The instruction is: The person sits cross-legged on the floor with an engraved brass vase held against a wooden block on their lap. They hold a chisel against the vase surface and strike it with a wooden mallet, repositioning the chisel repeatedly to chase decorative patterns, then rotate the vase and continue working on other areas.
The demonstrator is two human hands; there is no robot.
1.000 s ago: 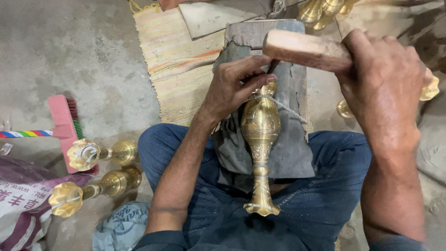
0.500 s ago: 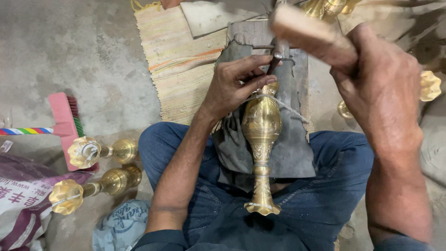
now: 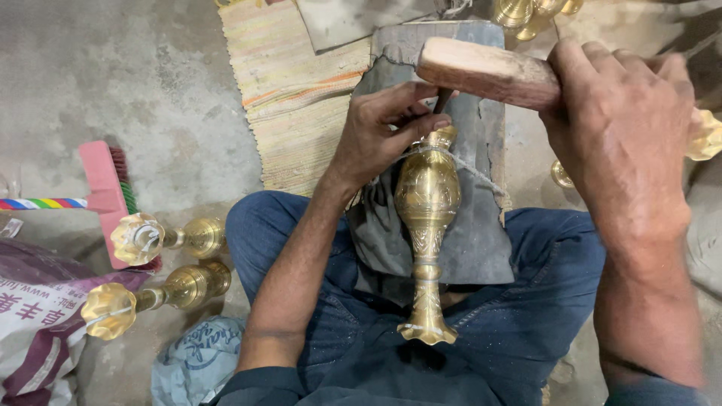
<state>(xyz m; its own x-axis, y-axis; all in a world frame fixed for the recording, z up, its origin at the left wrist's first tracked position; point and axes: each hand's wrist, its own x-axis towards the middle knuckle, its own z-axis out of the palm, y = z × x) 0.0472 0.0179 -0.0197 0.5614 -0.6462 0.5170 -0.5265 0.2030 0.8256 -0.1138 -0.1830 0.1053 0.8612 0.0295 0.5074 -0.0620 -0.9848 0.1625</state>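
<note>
Landmark: tall engraved brass vase (image 3: 427, 233), lying lengthwise on a dark grey cloth-draped block (image 3: 466, 188) over the seated person's lap, flared foot toward the body.

Packages: far left of the vase, at frame edge, a white and maroon printed plastic sack (image 3: 34, 331). Nearer the vase, low left, a crumpled pale blue printed bag (image 3: 197, 362). Print not recorded.

Between sack and vase: two more brass vases (image 3: 162, 263) on their sides, scalloped mouths leftward; behind them a pink-backed brush (image 3: 105, 188) with a rainbow-striped handle.

Left hand (image 3: 383, 131): forearm reaching up from lower left, fingers curled tight round a thin dark metal punch (image 3: 442, 101) set at the vase's neck end. Tip contact probably on the brass; view poor there.

Right hand (image 3: 624, 143): fist closed round a pale wooden mallet (image 3: 489, 71), head level, just above the punch's top.

Change: half a second back the mallet was raised, tilted and blurred; now lower, sharp. Left hand and vase unmoved.
</note>
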